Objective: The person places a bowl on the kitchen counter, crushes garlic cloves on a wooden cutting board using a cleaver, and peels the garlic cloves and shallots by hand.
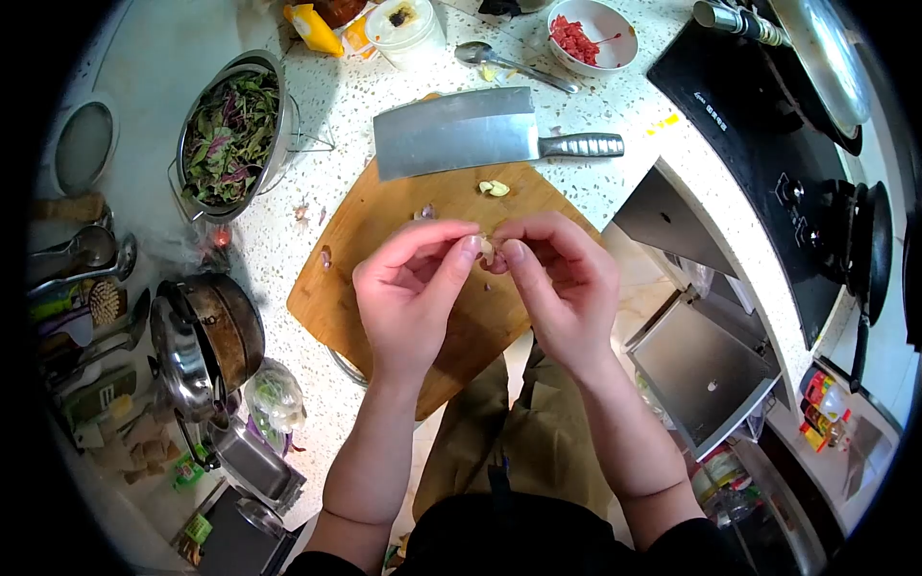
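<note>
Both hands meet over the wooden cutting board, pinching a small garlic clove with papery skin between thumbs and forefingers. My left hand grips it from the left, its fingers curled in. From the other side my right hand pinches it the same way. Peeled garlic cloves lie on the board just beyond the fingertips. Scraps of purplish skin are scattered nearby. A broad cleaver rests flat across the board's far edge, its handle pointing right.
A colander of leafy greens stands at the left. Beyond the cleaver are a spoon, a white tub and a bowl of red chopped meat. The black stove is at right, above an open drawer.
</note>
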Available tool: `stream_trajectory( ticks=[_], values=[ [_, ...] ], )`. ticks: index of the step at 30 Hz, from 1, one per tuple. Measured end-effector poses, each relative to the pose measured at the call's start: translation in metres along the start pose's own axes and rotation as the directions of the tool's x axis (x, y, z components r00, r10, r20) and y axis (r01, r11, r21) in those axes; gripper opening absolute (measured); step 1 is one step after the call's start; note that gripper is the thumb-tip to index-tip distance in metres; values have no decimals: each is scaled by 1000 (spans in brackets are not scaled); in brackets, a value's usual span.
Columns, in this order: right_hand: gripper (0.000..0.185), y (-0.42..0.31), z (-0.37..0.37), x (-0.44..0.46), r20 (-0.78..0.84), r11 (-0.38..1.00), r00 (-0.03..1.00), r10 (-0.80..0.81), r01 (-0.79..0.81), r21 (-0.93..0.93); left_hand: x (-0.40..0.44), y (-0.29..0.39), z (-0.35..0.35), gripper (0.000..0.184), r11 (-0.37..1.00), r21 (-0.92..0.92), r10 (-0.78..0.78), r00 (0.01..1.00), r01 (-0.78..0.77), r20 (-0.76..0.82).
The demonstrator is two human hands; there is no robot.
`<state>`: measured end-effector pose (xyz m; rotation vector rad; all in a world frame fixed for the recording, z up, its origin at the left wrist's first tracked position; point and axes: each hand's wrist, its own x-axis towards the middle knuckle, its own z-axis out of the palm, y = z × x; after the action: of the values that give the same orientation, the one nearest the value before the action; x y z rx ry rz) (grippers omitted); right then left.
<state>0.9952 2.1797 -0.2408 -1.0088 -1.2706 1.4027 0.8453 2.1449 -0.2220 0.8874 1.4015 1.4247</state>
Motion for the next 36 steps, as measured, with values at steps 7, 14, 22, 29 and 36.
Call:
stream_trajectory(
  ticks=[7,14,22,29,36],
  values=[
    [21,-3,1,-1,32,956,980,196,-198,218,-8,-3,3,14,992,117,65,993,-54,-98],
    [18,-4,0,1,62,922,965,253,-260,285,-2,-7,0,11,962,-229,-171,982,150,-77],
    [15,-5,7,2,-27,952,975,221,-209,223,-11,-2,2,22,982,190,12,999,-4,-43],
    [13,1,10,1,-42,993,994,101,-98,63,-13,-7,-2,23,991,95,-93,994,99,-64],
    [10,22,-18,15,-183,973,975,129,-160,-164,-1,-34,-33,17,860,502,-28,991,90,-129]
  ],
)
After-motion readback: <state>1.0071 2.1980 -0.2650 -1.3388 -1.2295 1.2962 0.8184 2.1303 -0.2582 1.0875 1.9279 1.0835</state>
